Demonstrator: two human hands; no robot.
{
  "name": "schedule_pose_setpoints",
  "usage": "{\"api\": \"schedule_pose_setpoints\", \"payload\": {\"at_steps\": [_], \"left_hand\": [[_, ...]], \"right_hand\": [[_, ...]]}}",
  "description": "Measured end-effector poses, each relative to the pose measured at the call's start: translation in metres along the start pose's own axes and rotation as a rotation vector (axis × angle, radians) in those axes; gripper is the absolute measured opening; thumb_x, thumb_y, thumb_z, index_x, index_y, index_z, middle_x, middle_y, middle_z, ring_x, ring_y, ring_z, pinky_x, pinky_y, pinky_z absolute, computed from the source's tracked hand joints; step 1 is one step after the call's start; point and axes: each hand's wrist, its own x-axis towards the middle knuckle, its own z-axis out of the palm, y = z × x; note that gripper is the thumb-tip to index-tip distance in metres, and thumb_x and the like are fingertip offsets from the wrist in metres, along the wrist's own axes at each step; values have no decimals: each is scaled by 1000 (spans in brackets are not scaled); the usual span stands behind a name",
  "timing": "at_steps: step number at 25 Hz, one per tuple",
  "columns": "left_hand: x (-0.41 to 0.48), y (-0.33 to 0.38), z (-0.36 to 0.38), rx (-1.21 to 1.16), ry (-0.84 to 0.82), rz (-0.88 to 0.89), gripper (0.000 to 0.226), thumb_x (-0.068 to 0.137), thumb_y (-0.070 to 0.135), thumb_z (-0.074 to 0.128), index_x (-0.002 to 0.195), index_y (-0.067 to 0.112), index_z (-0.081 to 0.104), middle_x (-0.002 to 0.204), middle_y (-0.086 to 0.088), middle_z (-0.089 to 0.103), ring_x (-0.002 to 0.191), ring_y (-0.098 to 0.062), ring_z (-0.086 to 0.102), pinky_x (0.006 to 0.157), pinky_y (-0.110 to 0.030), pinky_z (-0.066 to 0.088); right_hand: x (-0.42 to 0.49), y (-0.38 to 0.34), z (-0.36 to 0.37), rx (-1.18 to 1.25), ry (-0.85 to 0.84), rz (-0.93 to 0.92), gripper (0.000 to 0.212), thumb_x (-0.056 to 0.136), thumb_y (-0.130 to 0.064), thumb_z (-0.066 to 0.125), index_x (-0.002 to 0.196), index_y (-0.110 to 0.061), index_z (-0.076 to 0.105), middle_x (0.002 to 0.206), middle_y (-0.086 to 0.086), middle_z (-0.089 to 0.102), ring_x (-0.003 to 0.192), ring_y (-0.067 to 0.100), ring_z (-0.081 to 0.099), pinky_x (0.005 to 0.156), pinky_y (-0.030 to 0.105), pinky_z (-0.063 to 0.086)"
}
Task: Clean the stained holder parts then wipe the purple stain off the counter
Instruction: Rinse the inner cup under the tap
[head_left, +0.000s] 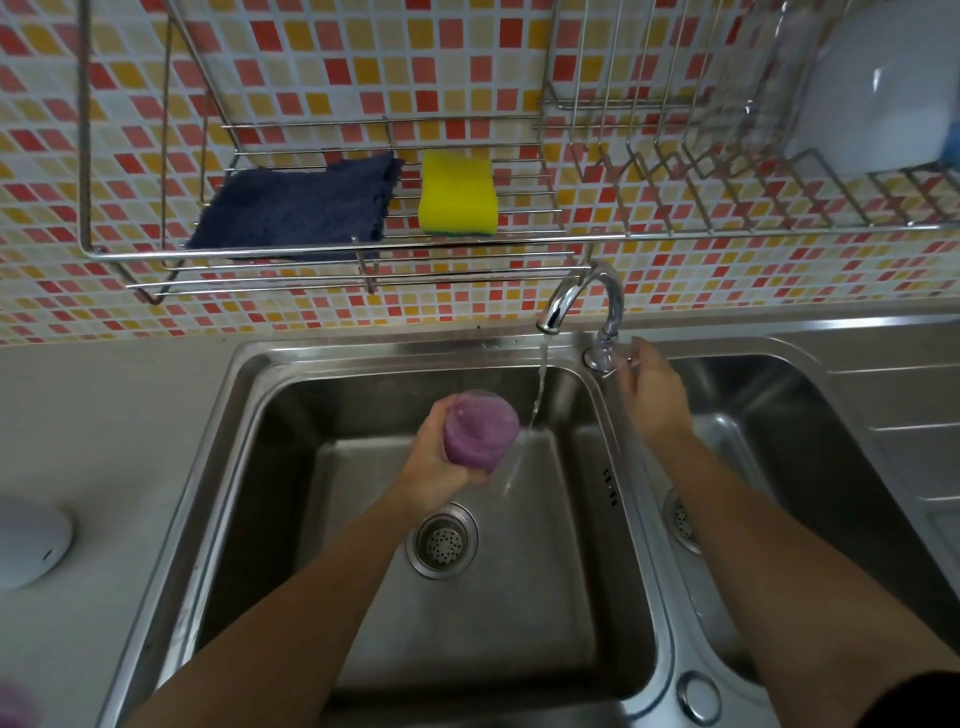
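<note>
Purple residue coats the inside of a clear, cup-shaped plastic holder part (480, 426), which a person's left hand (431, 462) holds over the left basin of a stainless-steel double sink (226, 441). The fingers wrap the cup's lower body and tilt it, one round end toward the tiled wall. That seems meant to bring it to the thin stream of water (537, 395) falling just beside its right edge from the curved chrome tap (582, 296).

The right hand (652, 400) reaches to the tap's lever at the base of the spout, apparently to set the flow. Its fingertips are at the lever, but whether they pinch it or only touch it cannot be told.

On the steel wire wall rack (332, 249) above lie a folded dark blue cloth (301, 208) and a yellow rectangular sponge (457, 195), both unused and within reach for the scrubbing and the counter wipe to come.

At the bottom left edge of the pale grey counter (104, 415) sits a purple blur (15, 701), too unclear to call a stain or another part. Cleaning looks barely begun.

No brand or label can be read. Small dark marks (609, 486) on the basin's right wall are illegible.
</note>
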Motion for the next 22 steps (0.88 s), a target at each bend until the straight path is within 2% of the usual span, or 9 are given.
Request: {"api": "schedule_pose_setpoints", "payload": {"at_steps": [1, 3, 5, 8, 12, 15, 19, 22], "left_hand": [[1, -3, -2, 128, 46, 15, 91, 50, -10, 78, 126, 25, 43, 118, -2, 49, 107, -15, 52, 83, -20, 50], [3, -8, -6, 430, 94, 30, 90, 50, -1, 79, 128, 26, 43, 118, -2, 45, 110, -22, 48, 92, -32, 46], [4, -12, -10, 647, 93, 32, 88, 55, 5, 78, 132, 26, 41, 122, -8, 43, 111, -29, 44, 95, -36, 40], [1, -12, -14, 869, 74, 64, 81, 66, 8, 71, 137, 27, 39, 129, -12, 38, 112, -35, 36, 97, -36, 32], [6, -11, -22, 1118, 77, 188, 79, 70, -2, 63, 139, 26, 36, 137, -12, 35, 119, -36, 28, 99, -40, 37], [13, -6, -29, 1283, 59, 323, 83, 69, -9, 62, 139, 26, 37, 141, -11, 34, 127, -39, 26, 97, -47, 42], [22, 7, -36, 1528, 29, 586, 88, 54, -9, 76, 131, 21, 47, 133, -18, 48, 122, -45, 42, 88, -55, 48], [25, 17, -40, 1677, -1, 772, 94, 47, 5, 85, 130, 20, 45, 130, -19, 53, 119, -45, 44, 86, -55, 50]], "right_hand": [[-12, 5, 4, -64, 10, 0, 39, 97, -24, 43, 130, -2, 42, 125, 24, 53, 115, 37, 52, 95, 44, 43], [-48, 18, 17, -185, -38, -55, 51, 97, -26, 40, 141, -2, 29, 148, 21, 31, 138, 33, 28, 110, 43, 28], [-86, 30, 31, -260, -140, -91, 55, 98, -30, 32, 145, -4, 19, 155, 16, 15, 144, 28, 10, 116, 40, 13], [-115, 47, 46, -436, -234, -81, 59, 99, -32, 21, 147, -5, 2, 157, 15, -1, 145, 26, -4, 115, 37, 0], [-117, 50, 49, -497, -216, -88, 57, 95, -25, 14, 146, -3, -2, 156, 16, -4, 145, 26, -5, 113, 36, -3], [-117, 51, 51, -516, -224, -80, 58, 95, -19, 20, 146, -3, -5, 157, 14, -7, 145, 24, -8, 113, 35, -5], [-118, 51, 52, -521, -180, -104, 66, 83, -17, 8, 146, -2, -1, 157, 15, -4, 145, 25, -4, 113, 34, -3], [-117, 51, 52, -525, -208, -97, 66, 87, -9, 26, 146, -3, -3, 157, 14, -7, 145, 24, -7, 115, 35, -1]]}}
